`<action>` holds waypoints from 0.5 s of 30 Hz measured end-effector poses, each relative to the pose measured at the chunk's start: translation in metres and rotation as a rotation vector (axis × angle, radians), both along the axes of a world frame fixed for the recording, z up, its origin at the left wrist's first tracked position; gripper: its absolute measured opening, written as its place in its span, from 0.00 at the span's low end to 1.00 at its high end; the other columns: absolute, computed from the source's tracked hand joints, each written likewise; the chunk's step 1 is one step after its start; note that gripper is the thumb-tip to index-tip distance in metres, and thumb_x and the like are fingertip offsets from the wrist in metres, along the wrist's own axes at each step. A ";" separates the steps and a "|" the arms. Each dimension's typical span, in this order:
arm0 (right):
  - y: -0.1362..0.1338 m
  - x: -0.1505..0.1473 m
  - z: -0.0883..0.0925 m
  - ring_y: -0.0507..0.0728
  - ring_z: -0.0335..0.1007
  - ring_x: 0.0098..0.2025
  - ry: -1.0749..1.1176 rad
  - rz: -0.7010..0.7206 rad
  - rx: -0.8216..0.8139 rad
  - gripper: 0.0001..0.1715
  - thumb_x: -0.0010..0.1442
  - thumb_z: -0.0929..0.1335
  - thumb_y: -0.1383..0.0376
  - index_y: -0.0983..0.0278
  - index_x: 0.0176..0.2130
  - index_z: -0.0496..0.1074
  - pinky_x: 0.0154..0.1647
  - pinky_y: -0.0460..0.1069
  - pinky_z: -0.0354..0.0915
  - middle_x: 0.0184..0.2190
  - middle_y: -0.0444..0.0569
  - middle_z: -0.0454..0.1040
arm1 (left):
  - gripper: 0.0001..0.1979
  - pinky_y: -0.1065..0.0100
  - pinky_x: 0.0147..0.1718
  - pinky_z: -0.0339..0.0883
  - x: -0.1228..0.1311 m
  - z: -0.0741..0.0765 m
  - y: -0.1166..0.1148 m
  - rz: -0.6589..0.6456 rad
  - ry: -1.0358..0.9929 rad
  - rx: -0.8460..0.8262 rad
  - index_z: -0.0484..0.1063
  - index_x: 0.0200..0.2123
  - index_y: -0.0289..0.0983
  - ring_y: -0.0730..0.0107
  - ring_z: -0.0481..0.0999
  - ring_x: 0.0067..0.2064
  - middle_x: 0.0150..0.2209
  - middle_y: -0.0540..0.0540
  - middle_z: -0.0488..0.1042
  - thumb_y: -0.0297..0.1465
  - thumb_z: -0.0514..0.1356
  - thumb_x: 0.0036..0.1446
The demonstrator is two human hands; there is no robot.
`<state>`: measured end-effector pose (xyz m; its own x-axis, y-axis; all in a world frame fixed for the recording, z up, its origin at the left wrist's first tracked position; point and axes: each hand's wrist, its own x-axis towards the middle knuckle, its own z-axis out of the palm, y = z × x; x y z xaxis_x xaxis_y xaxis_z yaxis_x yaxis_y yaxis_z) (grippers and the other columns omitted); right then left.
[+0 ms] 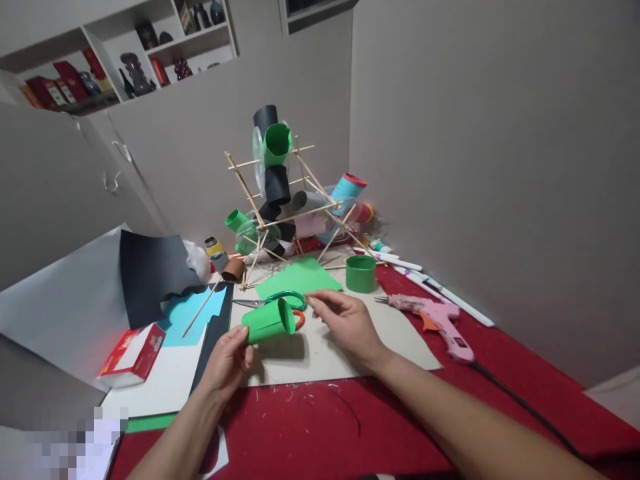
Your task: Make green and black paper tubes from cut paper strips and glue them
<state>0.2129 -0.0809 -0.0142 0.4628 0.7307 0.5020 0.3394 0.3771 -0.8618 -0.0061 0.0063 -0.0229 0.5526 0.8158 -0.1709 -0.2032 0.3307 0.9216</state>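
Over the pale board [400,343], the left hand [231,357] holds a green paper tube [265,323] clamped between thumb and fingers at its near left end. The tube tilts slightly upward to the right, its open mouth facing the right hand and a lengthwise seam showing along its side. The right hand [350,327] has its thumb and forefinger close together beside the green handle loop of the scissors [250,303]; whether they pinch anything, I cannot tell. The scissors lie behind the tube, blades pointing left, with an orange loop partly hidden by the tube's rim.

Beyond them a flat green sheet [300,275] lies on the board, and a wide, short green ring [361,279] stands upright to its right. Farther back rises a wooden-stick frame [300,215] carrying green and black paper cups. To the right, a pink hot glue gun [430,315] lies with its nozzle over the board and its handle on the red cloth [300,433]. Leftward, a thin stick [201,308] rests across a light blue sheet [187,327], near a red-and-white box [133,357].
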 end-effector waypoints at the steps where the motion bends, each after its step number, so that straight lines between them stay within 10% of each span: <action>1: 0.001 0.003 0.000 0.58 0.74 0.36 -0.109 -0.017 0.069 0.12 0.60 0.68 0.60 0.64 0.40 0.78 0.34 0.50 0.70 0.34 0.52 0.79 | 0.18 0.81 0.14 0.50 -0.001 0.001 0.000 -0.013 -0.003 -0.008 0.69 0.30 0.33 0.86 0.56 0.14 0.16 0.58 0.62 0.39 0.71 0.46; 8: -0.002 0.004 -0.003 0.61 0.63 0.57 -0.837 0.169 0.256 0.24 0.62 0.65 0.72 0.59 0.57 0.68 0.54 0.60 0.62 0.55 0.55 0.71 | 0.14 0.77 0.14 0.40 0.000 0.001 -0.005 -0.212 0.055 -0.091 0.69 0.28 0.34 0.85 0.45 0.13 0.10 0.60 0.54 0.38 0.67 0.52; 15: -0.001 0.001 -0.011 0.59 0.73 0.42 -0.944 0.269 0.362 0.14 0.61 0.65 0.72 0.61 0.43 0.76 0.44 0.57 0.66 0.38 0.50 0.81 | 0.16 0.75 0.16 0.44 0.004 -0.001 -0.013 -0.263 0.082 -0.100 0.69 0.25 0.32 0.82 0.50 0.13 0.09 0.55 0.58 0.39 0.65 0.53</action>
